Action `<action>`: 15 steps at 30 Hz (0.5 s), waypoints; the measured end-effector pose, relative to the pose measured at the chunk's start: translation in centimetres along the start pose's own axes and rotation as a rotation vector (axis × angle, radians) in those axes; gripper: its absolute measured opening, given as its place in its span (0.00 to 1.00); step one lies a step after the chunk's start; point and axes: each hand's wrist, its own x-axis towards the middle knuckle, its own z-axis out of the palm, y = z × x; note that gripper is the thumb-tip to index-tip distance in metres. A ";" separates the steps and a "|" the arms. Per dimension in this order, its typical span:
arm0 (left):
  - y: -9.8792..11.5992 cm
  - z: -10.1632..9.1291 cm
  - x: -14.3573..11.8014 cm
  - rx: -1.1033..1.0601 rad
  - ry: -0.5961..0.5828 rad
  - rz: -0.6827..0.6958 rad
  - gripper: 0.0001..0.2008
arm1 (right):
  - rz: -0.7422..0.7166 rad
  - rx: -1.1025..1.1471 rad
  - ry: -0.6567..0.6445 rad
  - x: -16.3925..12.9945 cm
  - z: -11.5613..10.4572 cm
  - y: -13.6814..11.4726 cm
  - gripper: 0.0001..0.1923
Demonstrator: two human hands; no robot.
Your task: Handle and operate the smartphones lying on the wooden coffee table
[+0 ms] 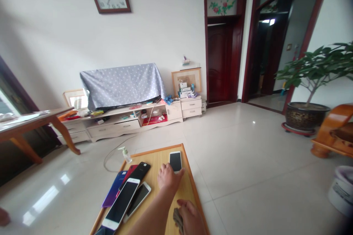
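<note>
My left hand (167, 177) reaches over the wooden table. Its curled fingers and thumb are at the two sides of the lower end of a white-framed smartphone (175, 161), which lies screen up near the far right corner. My right hand (191, 218), low at the table's right edge, is closed on a grey-brown cloth (178, 220). Left of my arm several phones lie overlapping: a white phone (121, 202) on top, another white-edged phone (138, 199), a black phone (140, 170), a red phone (131, 172) and a blue-purple phone (113, 191).
A pump bottle (126, 154) stands at the small table's (157, 148) far left corner. Beyond are a low white cabinet (114, 129) and a cloth-covered screen (124, 84). A potted plant (306, 117), wooden chair (335, 125) and white bucket (342, 191) are at right.
</note>
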 end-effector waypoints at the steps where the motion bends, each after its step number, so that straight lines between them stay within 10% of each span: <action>1: -0.4 -0.3 -0.5 -0.001 0.005 0.007 0.35 | -0.004 -0.021 0.002 -0.5 0.1 -0.3 0.27; 15: -12.8 -6.6 -8.9 0.013 0.127 0.002 0.24 | -0.154 -0.197 -0.063 -4.1 1.2 1.3 0.23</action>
